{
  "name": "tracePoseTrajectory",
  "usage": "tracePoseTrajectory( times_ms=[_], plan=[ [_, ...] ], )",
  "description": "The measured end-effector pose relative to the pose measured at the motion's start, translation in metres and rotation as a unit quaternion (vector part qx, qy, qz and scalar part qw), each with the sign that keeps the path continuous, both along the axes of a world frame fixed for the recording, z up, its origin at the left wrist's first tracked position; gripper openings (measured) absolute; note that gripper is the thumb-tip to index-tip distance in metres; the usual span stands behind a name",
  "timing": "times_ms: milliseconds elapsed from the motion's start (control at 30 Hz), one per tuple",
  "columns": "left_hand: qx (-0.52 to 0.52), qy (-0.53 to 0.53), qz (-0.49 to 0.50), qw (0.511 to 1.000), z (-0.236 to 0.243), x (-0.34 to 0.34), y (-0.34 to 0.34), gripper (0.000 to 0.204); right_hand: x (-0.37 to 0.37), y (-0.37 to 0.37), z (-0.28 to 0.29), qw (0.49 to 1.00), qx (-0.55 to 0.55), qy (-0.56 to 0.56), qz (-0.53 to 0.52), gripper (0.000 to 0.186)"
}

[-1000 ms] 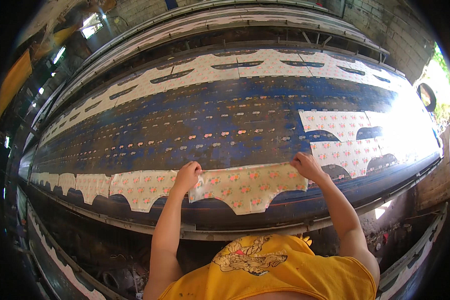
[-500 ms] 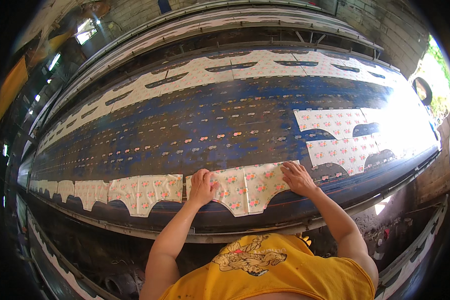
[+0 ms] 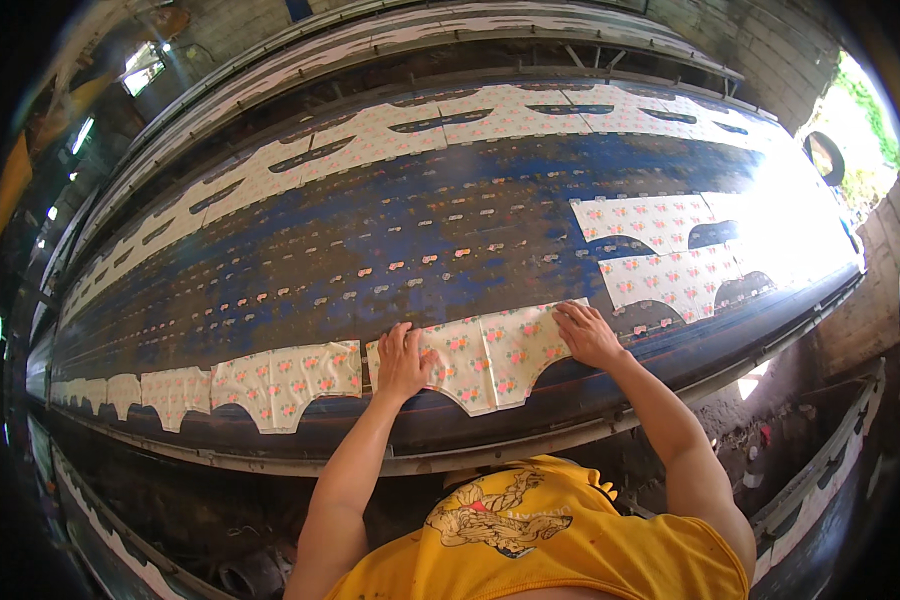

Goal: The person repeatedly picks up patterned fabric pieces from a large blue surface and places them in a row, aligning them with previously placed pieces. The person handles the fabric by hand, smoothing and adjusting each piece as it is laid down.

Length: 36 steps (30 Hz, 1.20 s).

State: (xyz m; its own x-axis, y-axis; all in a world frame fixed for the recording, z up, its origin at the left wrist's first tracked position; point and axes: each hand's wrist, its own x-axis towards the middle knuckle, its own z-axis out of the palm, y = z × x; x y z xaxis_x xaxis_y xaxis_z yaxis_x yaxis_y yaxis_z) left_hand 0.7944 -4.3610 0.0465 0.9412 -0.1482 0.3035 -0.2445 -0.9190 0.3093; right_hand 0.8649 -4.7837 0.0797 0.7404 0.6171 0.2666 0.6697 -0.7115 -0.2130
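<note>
Pressing a floral cloth piece (image 3: 460, 350) down at the near edge of the long dark table (image 3: 510, 275). With the left hand (image 3: 402, 365), resting loosely spread on its left part; with the right hand (image 3: 588, 335), lying palm-down, fingers eased out, on its upper right corner; pinching nothing, as far as visible. Apparently laid already, yet creased down the middle. Along the table's near edge, to the left, lined up with matching pieces (image 3: 290, 375). Laid too with short rows (image 3: 670, 275) at the table's right end and a long far-edge row (image 3: 510, 122); showing, across the table's middle, small coloured marks (image 3: 429, 259) without cloth.
</note>
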Motion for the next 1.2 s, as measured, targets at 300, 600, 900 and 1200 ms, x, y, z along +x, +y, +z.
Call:
tracePoseTrajectory(
  times_ms=[300,600,900,1200],
  plan=[
    [-0.039,-0.007,-0.01,0.999,-0.004,0.002,0.007,0.049,-0.034,-0.008,0.013,0.995,0.076,0.018,-0.062,0.028],
    [-0.044,-0.054,-0.025,0.997,0.006,0.031,-0.075,0.03,-0.021,-0.101,0.026,0.991,0.081,0.009,-0.108,0.021],
    [-0.097,-0.092,-0.068,0.989,0.027,0.092,-0.271,0.023,0.058,-0.26,0.023,0.993,0.08,-0.009,-0.087,0.019],
    [-0.102,-0.081,-0.065,0.989,0.019,0.147,-0.425,0.019,0.131,-0.406,0.025,0.995,0.084,0.02,-0.057,0.016]
  ],
)
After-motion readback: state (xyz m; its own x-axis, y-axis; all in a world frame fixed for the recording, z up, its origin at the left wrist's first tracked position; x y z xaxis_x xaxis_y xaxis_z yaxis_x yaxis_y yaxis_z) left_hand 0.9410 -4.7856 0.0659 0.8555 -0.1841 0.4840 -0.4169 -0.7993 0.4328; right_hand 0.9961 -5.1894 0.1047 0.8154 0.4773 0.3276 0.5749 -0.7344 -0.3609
